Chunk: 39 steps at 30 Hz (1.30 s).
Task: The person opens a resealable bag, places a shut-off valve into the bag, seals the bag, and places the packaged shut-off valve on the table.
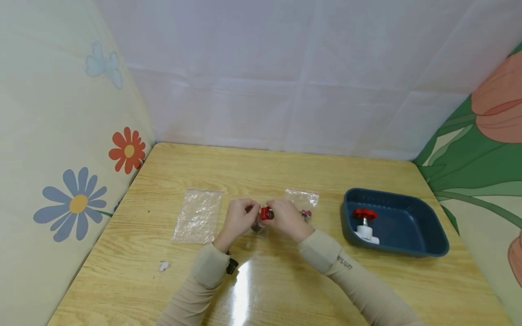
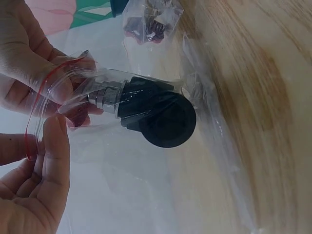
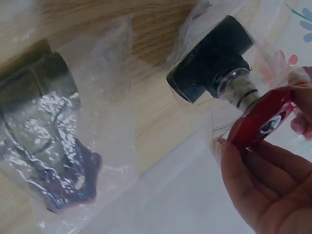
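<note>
My right hand holds a valve by its red handwheel, above the table's middle. The valve's dark grey tee body and metal stem sit inside a clear zip bag with a red seal line. The handwheel is at the bag's mouth. My left hand pinches the rim of that bag between thumb and fingers, close beside the right hand. Just right of my hands, another dark valve with a reddish handwheel lies in its own clear bag, partly hidden by the right hand.
A flat clear bag lies to the left on the wooden table. At the right stands a dark blue tray with a white valve and its red handwheel inside. A small whitish mark shows at front left.
</note>
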Each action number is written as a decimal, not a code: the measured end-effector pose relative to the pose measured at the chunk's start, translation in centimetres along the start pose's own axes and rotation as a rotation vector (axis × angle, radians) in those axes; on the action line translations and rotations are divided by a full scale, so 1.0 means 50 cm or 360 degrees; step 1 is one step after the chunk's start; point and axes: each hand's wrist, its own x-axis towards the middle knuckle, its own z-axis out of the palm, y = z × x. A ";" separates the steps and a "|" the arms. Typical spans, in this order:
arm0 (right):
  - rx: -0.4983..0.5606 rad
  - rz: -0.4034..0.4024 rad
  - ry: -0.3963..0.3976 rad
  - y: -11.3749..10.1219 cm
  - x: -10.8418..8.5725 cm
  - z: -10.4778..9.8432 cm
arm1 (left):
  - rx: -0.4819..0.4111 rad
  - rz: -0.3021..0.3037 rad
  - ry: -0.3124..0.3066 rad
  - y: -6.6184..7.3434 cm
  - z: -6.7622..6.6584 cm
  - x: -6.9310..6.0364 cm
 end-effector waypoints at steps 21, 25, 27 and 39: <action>0.0084 -0.0122 0.0300 0.029 -0.034 0.019 | -0.0181 -0.0058 -0.0073 0.008 0.004 0.007; 0.0068 -0.0155 0.0343 0.033 -0.036 0.022 | -0.0149 -0.0003 -0.0050 0.007 0.005 0.009; 0.0078 -0.0152 0.0336 0.036 -0.038 0.024 | -0.0144 0.0007 -0.0039 0.006 0.004 0.010; 0.0147 0.0139 0.0230 0.063 -0.041 0.017 | -0.0240 -0.0013 -0.0014 0.009 0.003 0.009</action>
